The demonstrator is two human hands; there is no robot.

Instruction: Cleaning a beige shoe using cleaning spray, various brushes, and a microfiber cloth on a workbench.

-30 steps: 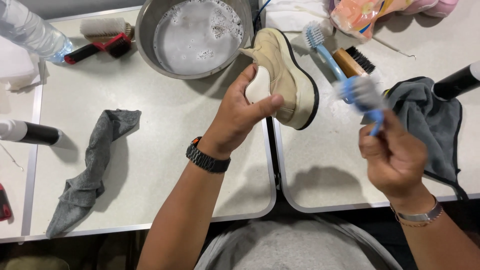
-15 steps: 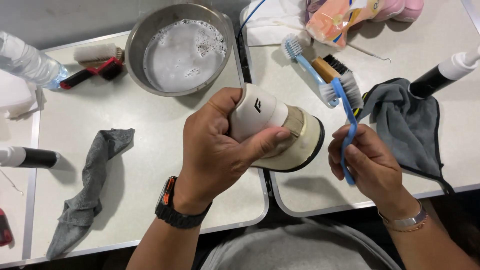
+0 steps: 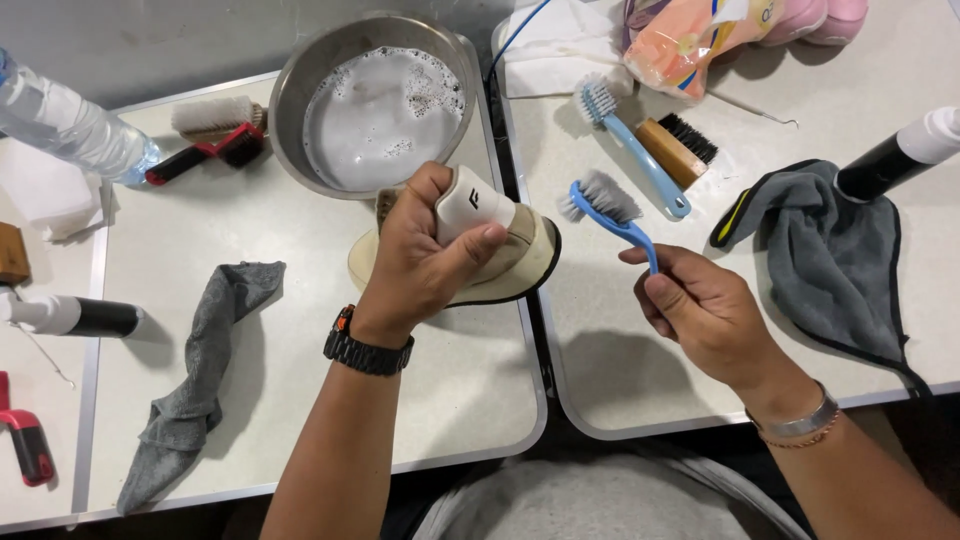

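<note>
My left hand [image 3: 425, 262] grips a beige shoe [image 3: 520, 258] by its white heel, holding it over the seam between two white tables. A black watch sits on that wrist. My right hand [image 3: 700, 312] holds a small blue brush [image 3: 606, 206] by its handle, bristles pointing up and left, a short gap from the shoe's right side. A steel bowl of soapy water [image 3: 380, 100] stands just behind the shoe.
A second blue brush [image 3: 630, 145] and a wooden black-bristled brush [image 3: 678, 148] lie behind the right hand. A dark grey cloth [image 3: 830, 255] and a black bottle [image 3: 895, 155] lie at right, a grey rag [image 3: 205, 370] at left, a plastic water bottle [image 3: 70, 125] far left.
The left hand turned the shoe and moved it left, closer to the bowl. The right hand swung the blue brush from upright to angled toward the shoe.
</note>
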